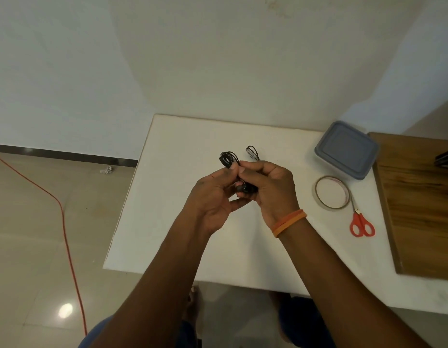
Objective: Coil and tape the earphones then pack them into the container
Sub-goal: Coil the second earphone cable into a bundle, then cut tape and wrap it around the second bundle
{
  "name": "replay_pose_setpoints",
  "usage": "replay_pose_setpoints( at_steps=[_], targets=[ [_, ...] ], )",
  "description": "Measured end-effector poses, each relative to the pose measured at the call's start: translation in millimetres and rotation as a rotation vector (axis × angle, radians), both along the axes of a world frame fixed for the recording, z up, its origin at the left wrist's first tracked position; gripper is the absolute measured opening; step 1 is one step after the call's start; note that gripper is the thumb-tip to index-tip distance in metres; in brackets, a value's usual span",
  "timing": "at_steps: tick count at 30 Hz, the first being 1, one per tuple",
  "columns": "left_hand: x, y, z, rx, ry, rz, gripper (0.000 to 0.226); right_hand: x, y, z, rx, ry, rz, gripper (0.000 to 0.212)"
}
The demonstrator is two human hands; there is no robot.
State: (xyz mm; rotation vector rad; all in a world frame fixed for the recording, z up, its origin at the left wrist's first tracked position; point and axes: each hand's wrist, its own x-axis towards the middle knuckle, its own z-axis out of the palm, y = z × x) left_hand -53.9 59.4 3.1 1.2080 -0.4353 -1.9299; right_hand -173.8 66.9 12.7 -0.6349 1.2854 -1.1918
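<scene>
Both hands meet above the white table [167, 222], working a black earphone cord [229, 159] into a coil. The left hand [212, 197] pinches the bundle with thumb on top, its lower fingers loosely curled beneath; the right hand [270, 187] curls around the other end, where the earbuds [244, 189] seem to sit between the palms. Loops stick out past the left thumb.

To finish the coil well, the person should probably keep the loops even and hold them flat under the thumb, so one hand can come free for the tape [332, 195] lying to the right, with the scissors [361, 222] touching its edge. The container [347, 149] sits beyond the tape, lid on; it likely needs opening before packing.

A second small coil [253, 153] lies on the table just behind the right hand, partly covered by it. How many turns the held coil has, and where the plug sits, cannot be told. A dark object at the right edge is cut off.
</scene>
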Motion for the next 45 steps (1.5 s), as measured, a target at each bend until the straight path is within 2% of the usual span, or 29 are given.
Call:
replay_pose_setpoints(
  at_steps=[3,14,18,24,29,32,34,36,38,40,45],
  targets=[
    [1,-1,2,0.008,0.004,0.013,0.03,4,2,-3,-0.137,0.273,-0.012,0.006],
    [-4,0,-2,-0.152,-0.201,-0.022,0.029,6,6,-16,-0.332,0.608,0.003,0.006],
    [-17,3,1,-0.191,-0.238,-0.055,0.033,8,12,-21,-0.366,0.698,-0.047,0.015],
    [-28,2,2,-0.125,-0.147,-0.021,0.027,-1,19,-22,-0.363,0.681,-0.076,0.013],
    [-43,-3,-1,-0.164,-0.122,-0.002,0.034,-26,24,-10,-0.27,0.659,0.101,0.025],
    [-61,-4,-2,-0.194,-0.086,-0.079,0.029,-53,28,7,-0.17,0.426,-0.004,0.018],
    [-77,0,-6,-0.236,-0.162,-0.14,0.028,-82,28,17,-0.038,0.346,-0.005,0.012],
    [-89,5,-10,-0.326,-0.325,-0.217,0.027,-116,29,13,0.115,0.383,-0.01,0.01],
    [-100,13,-11,-0.495,-0.563,-0.364,0.028,-151,32,-3,0.194,0.672,-0.089,0.006],
    [-109,20,-13,-0.673,-0.761,-0.525,0.028,-180,37,-20,0.246,0.948,-0.106,0.011],
    [-126,22,-30,-1.001,-1.011,-0.94,0.019,-221,36,-46,0.346,1.155,-0.131,0.023]
  ],
)
